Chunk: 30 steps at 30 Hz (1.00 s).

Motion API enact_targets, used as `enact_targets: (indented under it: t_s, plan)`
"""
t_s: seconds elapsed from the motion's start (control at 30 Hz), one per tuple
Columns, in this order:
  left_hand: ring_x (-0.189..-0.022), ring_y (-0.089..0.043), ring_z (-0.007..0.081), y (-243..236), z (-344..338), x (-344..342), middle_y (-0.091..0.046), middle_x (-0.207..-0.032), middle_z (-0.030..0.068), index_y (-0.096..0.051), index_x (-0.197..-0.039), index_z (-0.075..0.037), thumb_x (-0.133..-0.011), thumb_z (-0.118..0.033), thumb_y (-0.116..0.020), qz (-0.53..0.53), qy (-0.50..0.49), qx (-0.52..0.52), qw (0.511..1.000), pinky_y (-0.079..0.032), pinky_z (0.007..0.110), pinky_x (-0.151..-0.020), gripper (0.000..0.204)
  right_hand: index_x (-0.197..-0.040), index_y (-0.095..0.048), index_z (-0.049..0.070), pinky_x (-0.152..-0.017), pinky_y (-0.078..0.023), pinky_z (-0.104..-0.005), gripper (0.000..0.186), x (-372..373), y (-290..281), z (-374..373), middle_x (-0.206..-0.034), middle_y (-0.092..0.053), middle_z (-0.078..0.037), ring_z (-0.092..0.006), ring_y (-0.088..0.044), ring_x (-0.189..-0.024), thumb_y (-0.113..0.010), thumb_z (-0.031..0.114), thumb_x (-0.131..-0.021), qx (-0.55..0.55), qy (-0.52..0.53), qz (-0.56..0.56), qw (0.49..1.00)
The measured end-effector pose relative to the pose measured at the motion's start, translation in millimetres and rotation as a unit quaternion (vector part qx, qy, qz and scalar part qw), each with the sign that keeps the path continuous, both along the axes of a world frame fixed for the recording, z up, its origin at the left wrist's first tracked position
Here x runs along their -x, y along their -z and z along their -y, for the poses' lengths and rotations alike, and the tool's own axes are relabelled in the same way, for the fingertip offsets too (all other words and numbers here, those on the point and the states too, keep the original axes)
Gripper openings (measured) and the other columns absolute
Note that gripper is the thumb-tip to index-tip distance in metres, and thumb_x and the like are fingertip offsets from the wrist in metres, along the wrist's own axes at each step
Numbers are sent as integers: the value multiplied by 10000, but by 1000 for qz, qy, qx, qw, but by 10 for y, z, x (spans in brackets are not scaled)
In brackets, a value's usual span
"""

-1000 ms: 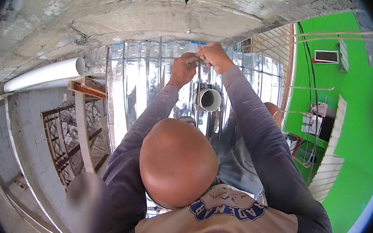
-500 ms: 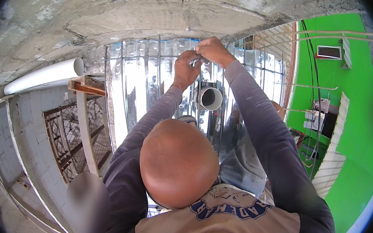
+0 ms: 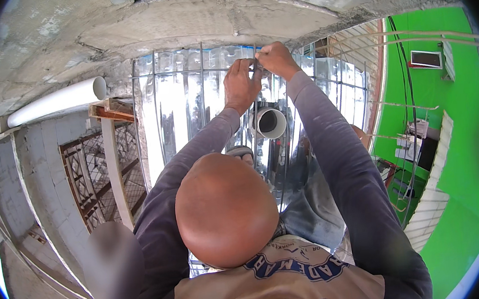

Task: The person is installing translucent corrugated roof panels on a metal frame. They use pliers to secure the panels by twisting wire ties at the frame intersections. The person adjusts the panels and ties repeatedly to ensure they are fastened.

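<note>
My left hand (image 3: 239, 89) has its fingers bent at a thin steel bar (image 3: 202, 58) grid, near the top middle, its thumb close to an upright bar. My right hand (image 3: 274, 59) is just right of it, pinched at the same upright bar; the small thing between the fingertips is hidden. The bars lie over shiny corrugated metal sheeting (image 3: 177, 103). Below my hands a grey pipe end (image 3: 270, 124) opens upward. My bare knee (image 3: 225, 208) fills the middle, with a sandaled foot (image 3: 243, 154) beyond it.
A rough concrete edge (image 3: 192, 15) runs across the top. At left lie a white pipe (image 3: 56, 103), timber pieces (image 3: 110, 113) and an opening with a rusty grille (image 3: 100, 174). At right are a green wall (image 3: 458, 145), hanging cables (image 3: 406, 87) and long thin rods (image 3: 430, 35).
Both hands have moved slightly up in the picture. My left hand's fingers now point more upward; my right hand stays pinched beside them at the bar. The view has shifted slightly.
</note>
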<state>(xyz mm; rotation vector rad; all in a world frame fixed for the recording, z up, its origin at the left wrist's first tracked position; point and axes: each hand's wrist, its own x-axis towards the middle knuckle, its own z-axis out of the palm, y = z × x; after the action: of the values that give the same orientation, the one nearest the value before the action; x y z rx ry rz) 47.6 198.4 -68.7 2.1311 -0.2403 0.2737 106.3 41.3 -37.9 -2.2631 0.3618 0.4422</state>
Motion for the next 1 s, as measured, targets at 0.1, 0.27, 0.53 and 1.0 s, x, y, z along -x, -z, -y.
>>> enact_targets:
  t_s: [0.1,0.27,0.53,1.0]
  plan:
    - [-833,-740,332,13,28,25,-724,-982,110,-712,-1018,-66,-892,-125,-758,7,6,-8,1000,-587,462,-741,147,-1104,-778,-52,-912,-589,-403,377,-15,-58,51,-1030,-781,-261,-378,-768,-1009,-760,237,-862,37,-37,7,999]
    - [-814,-768,301,72,-34,18,-743,-1020,112,-717,-1047,-68,-904,-105,-755,-18,34,10,999,-607,431,-731,153,-1054,-782,-39,-914,-588,-432,354,120,-165,44,-1045,-772,-263,-391,-754,-1027,-750,251,-854,89,-44,8,995]
    - [-947,-801,239,-124,-187,-139,-814,-1053,160,-754,-1217,-32,-920,-181,-813,-201,83,73,973,-622,337,-850,337,-924,-779,-2,-895,-579,-493,259,763,-212,-108,-1020,-748,-265,-427,-732,-1002,-661,229,-911,71,54,45,995]
    - [-912,-788,181,-48,-372,-273,-826,-1018,105,-810,-1161,-83,-955,-287,-792,-211,166,29,963,-617,306,-830,291,-771,-722,-68,-651,-573,-427,377,2430,-705,403,-653,-688,-199,-294,-711,-588,-641,249,-957,-33,-32,-206,978]
